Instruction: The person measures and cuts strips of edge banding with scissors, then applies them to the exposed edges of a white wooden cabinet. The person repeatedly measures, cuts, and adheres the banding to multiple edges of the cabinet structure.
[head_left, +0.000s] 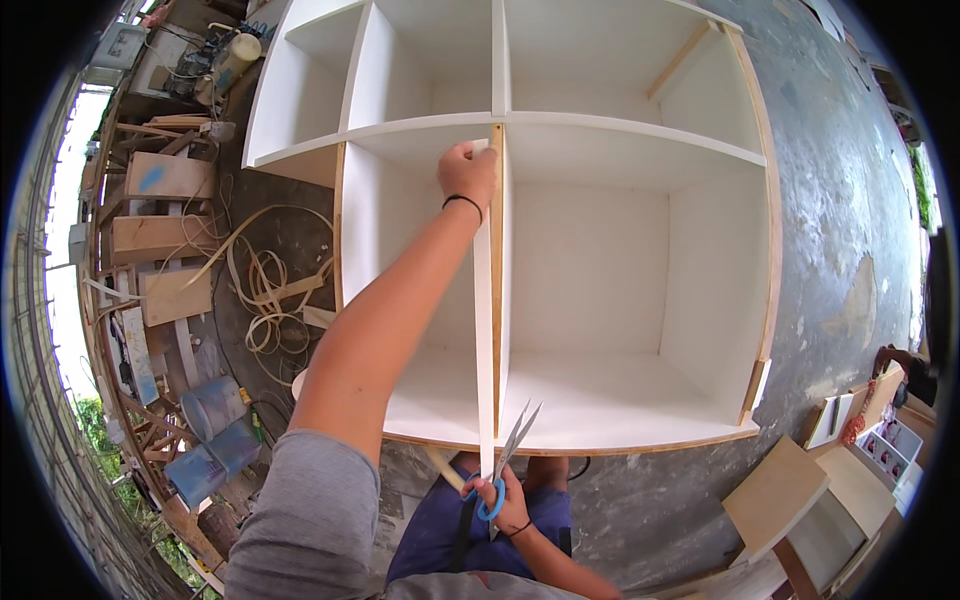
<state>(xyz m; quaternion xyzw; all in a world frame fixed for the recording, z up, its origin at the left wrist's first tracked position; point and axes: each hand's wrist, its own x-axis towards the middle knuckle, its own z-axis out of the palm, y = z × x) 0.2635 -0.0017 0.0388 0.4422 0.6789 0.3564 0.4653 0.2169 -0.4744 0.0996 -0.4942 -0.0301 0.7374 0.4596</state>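
Observation:
A white cabinet [590,270] with several compartments lies in front of me. A long white edging strip [484,350] runs along its middle divider [498,300], whose front edge shows bare wood. My left hand [468,178] is closed on the strip's far end, close to where the divider meets the white crosspiece. At the cabinet's near edge, my right hand [507,497] is closed around scissors [513,442] with blue handles. Their blades point away from me, slightly parted, beside the strip. The strip's near end reaches my right hand; whether those fingers also pinch it, I cannot tell.
Tangled edging strips [268,300] lie on the floor left of the cabinet. Beyond them are wooden boards [170,175], a blue bucket [212,408] and a compressor-like tank [235,60]. Wooden panels [775,495] and a white tray [890,445] stand at the lower right.

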